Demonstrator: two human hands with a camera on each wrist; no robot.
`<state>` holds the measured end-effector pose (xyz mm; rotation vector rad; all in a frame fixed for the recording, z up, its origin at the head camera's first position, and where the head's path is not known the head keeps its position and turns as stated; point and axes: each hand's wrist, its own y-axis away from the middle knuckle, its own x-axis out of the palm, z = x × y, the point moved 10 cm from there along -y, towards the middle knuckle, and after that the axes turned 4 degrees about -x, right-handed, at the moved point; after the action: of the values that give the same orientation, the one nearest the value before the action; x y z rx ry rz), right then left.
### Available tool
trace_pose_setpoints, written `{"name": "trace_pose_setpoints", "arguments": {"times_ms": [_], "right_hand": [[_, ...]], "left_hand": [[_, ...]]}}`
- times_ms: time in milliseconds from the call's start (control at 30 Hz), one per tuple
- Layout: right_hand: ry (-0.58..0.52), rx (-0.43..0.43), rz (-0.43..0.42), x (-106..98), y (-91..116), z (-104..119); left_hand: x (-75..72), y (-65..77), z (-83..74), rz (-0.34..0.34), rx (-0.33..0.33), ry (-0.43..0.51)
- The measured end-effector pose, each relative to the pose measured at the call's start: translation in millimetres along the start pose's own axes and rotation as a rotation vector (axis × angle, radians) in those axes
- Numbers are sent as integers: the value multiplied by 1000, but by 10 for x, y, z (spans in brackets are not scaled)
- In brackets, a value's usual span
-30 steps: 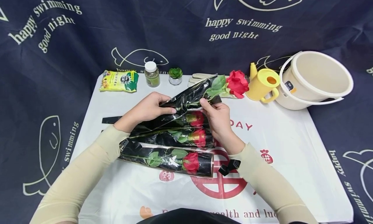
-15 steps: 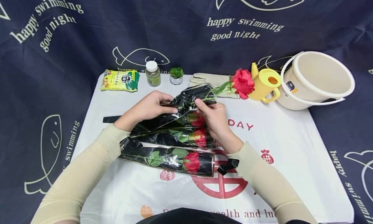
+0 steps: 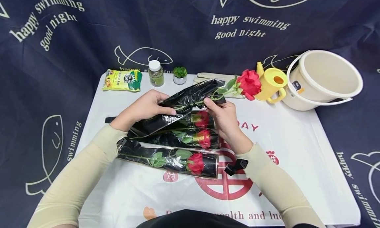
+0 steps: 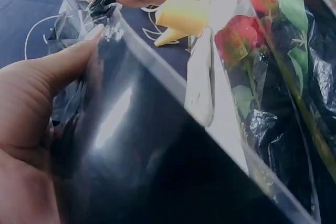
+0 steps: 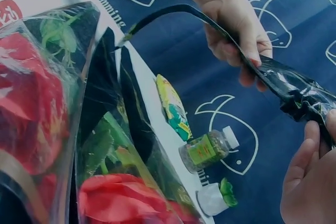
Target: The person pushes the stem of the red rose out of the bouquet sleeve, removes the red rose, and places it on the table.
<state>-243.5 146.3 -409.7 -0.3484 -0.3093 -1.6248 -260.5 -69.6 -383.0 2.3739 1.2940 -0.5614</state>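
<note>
A red rose [image 3: 249, 84] with green leaves sticks out of the open right end of a black plastic flower sleeve [image 3: 190, 93], raised above the table. My left hand [image 3: 145, 107] pinches the sleeve near its middle, thumb on top. Close to the bloom, my right hand [image 3: 224, 119] pinches the stem and sleeve edge with its thumb. In the left wrist view the black film [image 4: 136, 140] hangs wide from the left hand. Below lie several wrapped roses, with the nearest wrapped rose [image 3: 196, 163] fully visible and another wrapped rose [image 3: 205, 139] partly covered.
Along the back edge stand a yellow-green packet [image 3: 122, 80], a white-capped jar [image 3: 155, 73], a small potted succulent [image 3: 179, 75] and pale gloves [image 3: 205, 77], partly hidden by the sleeve. A yellow watering can [image 3: 271, 84] and beige bucket [image 3: 320, 79] are at the back right.
The rose bloom has shifted to the right and stands farther out of the sleeve. The sleeve bunched up, then stretched out again as my left hand moved slightly left.
</note>
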Motion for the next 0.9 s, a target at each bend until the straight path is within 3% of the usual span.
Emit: {"name": "trace_pose_setpoints", "arguments": {"times_ms": [200,433,533,700,900], "right_hand": [[27,30,-2,-85,-41,49],[114,57,3,-88,-20,20],[128,48,13,-51,-9,19],[118,45,26,-11,10,17],[-8,68,55,-73,26,-27]], "left_hand": [[-51,22,19,11,31,-21],[11,-33,7,45,-12,-5],[84,-81,-55,65,6,28],[217,-126,-148,123,75,91],[135,-97,-121,65,50,53]]}}
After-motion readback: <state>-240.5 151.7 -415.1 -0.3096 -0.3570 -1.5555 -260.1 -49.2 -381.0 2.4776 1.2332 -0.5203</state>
